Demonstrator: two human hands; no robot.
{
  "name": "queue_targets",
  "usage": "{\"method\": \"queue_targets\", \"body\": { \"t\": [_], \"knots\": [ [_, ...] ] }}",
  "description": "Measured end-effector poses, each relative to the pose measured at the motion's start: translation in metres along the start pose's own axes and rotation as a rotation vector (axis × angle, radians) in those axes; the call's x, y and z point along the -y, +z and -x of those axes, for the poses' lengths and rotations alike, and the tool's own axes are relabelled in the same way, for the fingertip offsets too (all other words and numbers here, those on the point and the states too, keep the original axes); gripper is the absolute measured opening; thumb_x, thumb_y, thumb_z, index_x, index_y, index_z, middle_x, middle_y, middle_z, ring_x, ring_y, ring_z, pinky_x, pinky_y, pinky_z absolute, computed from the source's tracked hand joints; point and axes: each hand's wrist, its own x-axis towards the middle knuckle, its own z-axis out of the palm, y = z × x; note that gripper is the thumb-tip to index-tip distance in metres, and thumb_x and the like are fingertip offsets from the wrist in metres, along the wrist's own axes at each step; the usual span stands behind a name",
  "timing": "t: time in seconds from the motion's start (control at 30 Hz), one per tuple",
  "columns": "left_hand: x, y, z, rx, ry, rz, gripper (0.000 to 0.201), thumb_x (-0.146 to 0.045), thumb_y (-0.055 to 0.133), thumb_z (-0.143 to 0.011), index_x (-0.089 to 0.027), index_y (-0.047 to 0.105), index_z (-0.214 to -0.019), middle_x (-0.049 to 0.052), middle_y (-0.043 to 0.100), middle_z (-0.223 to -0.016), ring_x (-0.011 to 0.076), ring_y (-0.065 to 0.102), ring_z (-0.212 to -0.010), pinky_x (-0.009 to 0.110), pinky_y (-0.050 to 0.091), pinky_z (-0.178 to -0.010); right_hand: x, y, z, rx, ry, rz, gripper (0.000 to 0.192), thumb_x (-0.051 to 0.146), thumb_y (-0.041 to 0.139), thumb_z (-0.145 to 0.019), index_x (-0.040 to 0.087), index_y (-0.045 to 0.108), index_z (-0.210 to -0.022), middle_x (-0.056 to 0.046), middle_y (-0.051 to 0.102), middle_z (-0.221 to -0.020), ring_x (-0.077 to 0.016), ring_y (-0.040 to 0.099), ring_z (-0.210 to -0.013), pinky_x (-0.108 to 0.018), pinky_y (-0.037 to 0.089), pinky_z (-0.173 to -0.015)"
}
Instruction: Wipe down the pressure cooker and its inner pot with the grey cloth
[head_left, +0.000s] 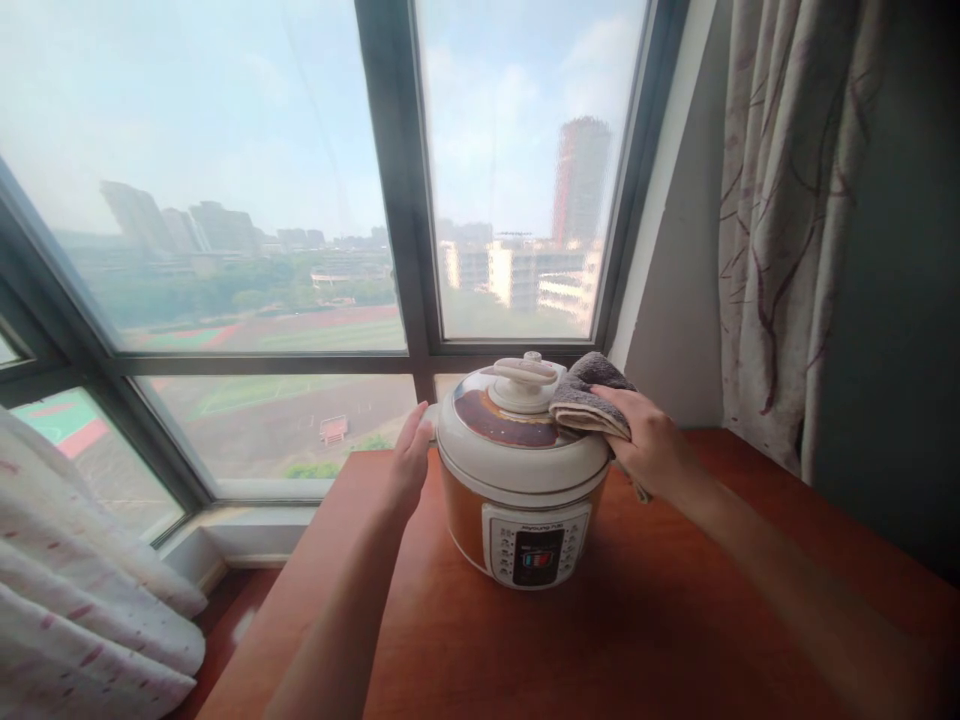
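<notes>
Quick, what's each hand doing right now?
Left hand: at the side of the cooker; grip can't be told.
Right hand: closed, holding the folded grey cloth at the lid.

The electric pressure cooker (523, 470) stood on the table (465, 650), before the window (386, 180). The left hand (409, 465) was at the cooker's left side; the right hand (649, 440) was at its right, with the cloth (589, 395) on the lid's right part, beside the knob (525, 372). The left curtain (97, 580) hung left of the table, the right curtain (780, 230) behind its right edge.
</notes>
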Motion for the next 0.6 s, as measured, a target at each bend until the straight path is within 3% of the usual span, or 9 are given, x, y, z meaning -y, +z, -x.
{"method": "queue_targets", "body": {
  "t": [0.1, 0.2, 0.3, 0.37, 0.47, 0.6],
  "knots": [
    [0.001, 0.001, 0.0, -0.007, -0.038, 0.032, 0.063, -0.049, 0.049, -0.094, -0.021, 0.048, -0.15, 0.012, 0.047, -0.157, 0.0312, 0.047, -0.141, 0.048, 0.036, -0.118, -0.017, 0.005, -0.015, 0.001, 0.13, -0.126, 0.044, 0.027, 0.055, -0.085, 0.016, 0.069, -0.125, -0.014, 0.069, -0.132, -0.032, 0.06, -0.127, -0.051, 0.041, -0.113],
    [0.001, 0.001, 0.0, -0.01, -0.042, 0.055, 0.064, -0.048, 0.05, -0.093, -0.022, 0.048, -0.151, 0.011, 0.049, -0.156, 0.0312, 0.049, -0.139, 0.048, 0.038, -0.117, -0.019, 0.008, -0.043, 0.044, 0.325, -0.352, 0.033, 0.028, 0.061, -0.081, 0.02, 0.076, -0.11, -0.008, 0.075, -0.119, -0.0302, 0.064, -0.118, -0.043, 0.045, -0.108],
    [0.002, 0.0, 0.0, -0.008, -0.039, 0.061, 0.063, -0.047, 0.052, -0.092, -0.022, 0.049, -0.15, 0.011, 0.053, -0.152, 0.0316, 0.05, -0.138, 0.049, 0.038, -0.117, -0.022, 0.014, -0.076, 0.013, 0.534, -0.503, 0.024, 0.03, 0.062, -0.08, 0.019, 0.075, -0.097, -0.007, 0.077, -0.095, -0.0286, 0.07, -0.098, -0.039, 0.055, -0.091],
    [0.002, 0.0, -0.001, -0.017, -0.038, 0.049, 0.063, -0.047, 0.053, -0.092, -0.022, 0.05, -0.149, 0.011, 0.053, -0.152, 0.0323, 0.049, -0.139, 0.049, 0.037, -0.117, -0.028, 0.018, -0.099, -0.03, 0.609, -0.533, 0.028, 0.032, 0.055, -0.084, 0.015, 0.072, -0.1, -0.009, 0.074, -0.085, -0.0277, 0.071, -0.085, -0.038, 0.058, -0.077],
    [0.001, 0.001, -0.001, -0.024, -0.033, 0.036, 0.062, -0.047, 0.052, -0.092, -0.022, 0.05, -0.149, 0.011, 0.049, -0.156, 0.0325, 0.047, -0.141, 0.048, 0.036, -0.118, -0.033, 0.023, -0.131, -0.065, 0.641, -0.594, 0.039, 0.034, 0.046, -0.089, 0.011, 0.067, -0.113, -0.011, 0.072, -0.082, -0.0265, 0.07, -0.077, -0.037, 0.058, -0.068],
    [0.001, 0.001, 0.0, -0.009, -0.047, 0.046, 0.062, -0.048, 0.05, -0.094, -0.022, 0.049, -0.15, 0.012, 0.048, -0.157, 0.0324, 0.044, -0.143, 0.049, 0.035, -0.119, -0.017, 0.036, -0.163, -0.028, 0.502, -0.656, 0.046, 0.037, 0.045, -0.093, 0.013, 0.06, -0.129, -0.009, 0.074, -0.099, -0.0225, 0.069, -0.09, -0.034, 0.057, -0.081]
  ]
}}
